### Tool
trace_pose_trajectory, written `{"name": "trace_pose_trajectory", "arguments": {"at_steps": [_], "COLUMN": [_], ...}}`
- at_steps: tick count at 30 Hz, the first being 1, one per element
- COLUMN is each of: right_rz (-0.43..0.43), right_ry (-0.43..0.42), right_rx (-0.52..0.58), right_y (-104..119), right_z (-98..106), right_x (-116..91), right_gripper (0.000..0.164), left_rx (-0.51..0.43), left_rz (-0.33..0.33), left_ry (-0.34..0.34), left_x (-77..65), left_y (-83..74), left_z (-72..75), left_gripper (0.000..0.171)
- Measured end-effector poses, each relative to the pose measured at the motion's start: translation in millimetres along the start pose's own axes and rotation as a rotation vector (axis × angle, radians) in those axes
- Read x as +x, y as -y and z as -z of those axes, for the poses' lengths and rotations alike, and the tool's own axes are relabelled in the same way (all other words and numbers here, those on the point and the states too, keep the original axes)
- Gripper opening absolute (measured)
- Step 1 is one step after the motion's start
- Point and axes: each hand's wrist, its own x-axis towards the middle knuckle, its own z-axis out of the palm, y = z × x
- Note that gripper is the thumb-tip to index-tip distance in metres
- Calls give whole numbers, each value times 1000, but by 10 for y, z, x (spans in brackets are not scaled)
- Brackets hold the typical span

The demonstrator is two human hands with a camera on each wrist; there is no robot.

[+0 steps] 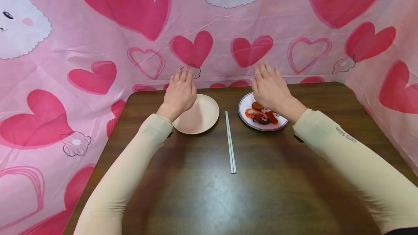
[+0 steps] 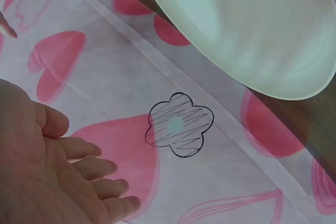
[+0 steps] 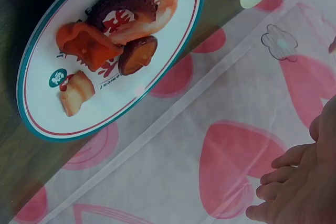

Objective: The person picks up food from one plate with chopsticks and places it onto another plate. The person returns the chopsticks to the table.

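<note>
Both hands are raised over the far part of the table and hold nothing. My left hand (image 1: 180, 93) hovers above the left edge of a plain cream plate (image 1: 204, 115), its fingers extended. Over a white plate with a blue rim (image 1: 261, 127) is my right hand (image 1: 270, 89), fingers also extended, hiding part of that plate. Several food-like pieces lie there: a dark curved piece with bumps (image 3: 121, 4), a red-orange piece (image 3: 86, 44), a long pale-orange piece (image 3: 152, 23), a brown roundish slice (image 3: 138, 56) and a small pale piece (image 3: 77, 94).
A pair of pale chopsticks (image 1: 230, 144) lies lengthwise on the dark wooden table (image 1: 183, 191), between the two plates and nearer the front. Pink cloth with hearts (image 1: 192, 48) hangs behind the table and along both sides.
</note>
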Motion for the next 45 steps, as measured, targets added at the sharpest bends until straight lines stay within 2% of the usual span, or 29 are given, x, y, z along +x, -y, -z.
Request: {"name": "trace_pose_trajectory", "arguments": {"at_steps": [10,31,45], "right_rz": [8,25,75], "right_ry": [-6,36,5], "right_rx": [0,-8,-1], "right_y": [29,156,256], "right_z": [-47,-147,-267], "right_x": [-93,-234,-338], "right_gripper": [67,69,66], "left_rx": [-12,-28,-47], "left_rz": [5,22,38], "left_ry": [12,7,24], "left_x": [-41,-162,-237], "left_y": [42,92,164], "left_z": [-16,-112,-185], "left_gripper": [62,61,60]}}
